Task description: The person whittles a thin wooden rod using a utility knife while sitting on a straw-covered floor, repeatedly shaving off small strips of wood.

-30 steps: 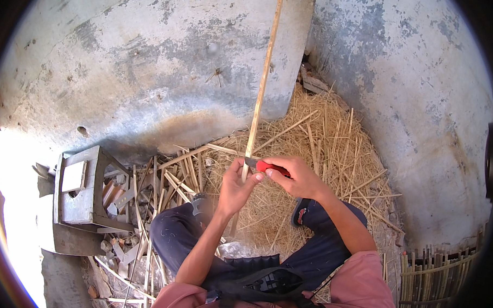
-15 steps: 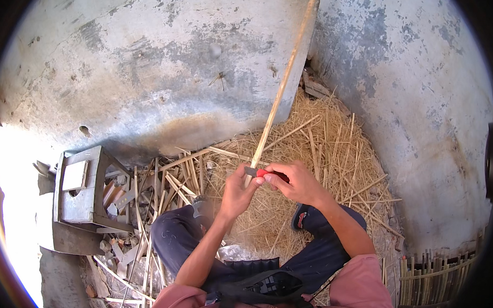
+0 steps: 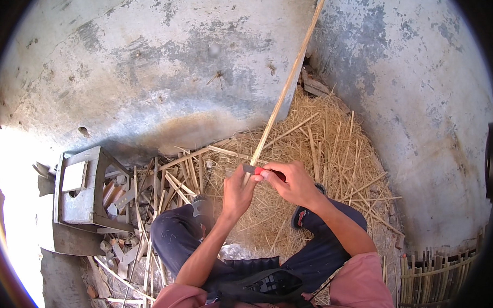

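Observation:
A long, pale split-bamboo or wooden strip [image 3: 285, 90] slants up and away from my lap past the wall corner. Its near end is pinched in my left hand [image 3: 237, 196], whose fingers are closed round it. My right hand [image 3: 295, 183] is closed on the handle of a small red-handled knife [image 3: 259, 170]. The short grey blade lies across the strip right beside my left fingertips, and the hands almost touch. Most of the handle is hidden inside my right fingers.
Straw-like shavings [image 3: 271, 209] and loose strips cover the floor between my bent legs. A wooden box frame [image 3: 79, 189] stands at the left near rubble. Worn plaster walls [image 3: 168, 59] meet ahead. A slatted bamboo panel [image 3: 434, 285] leans at the lower right.
The strip's far end has swung slightly to the right. Both hands keep their grips, with the knife shifted a little left and up along with my right hand.

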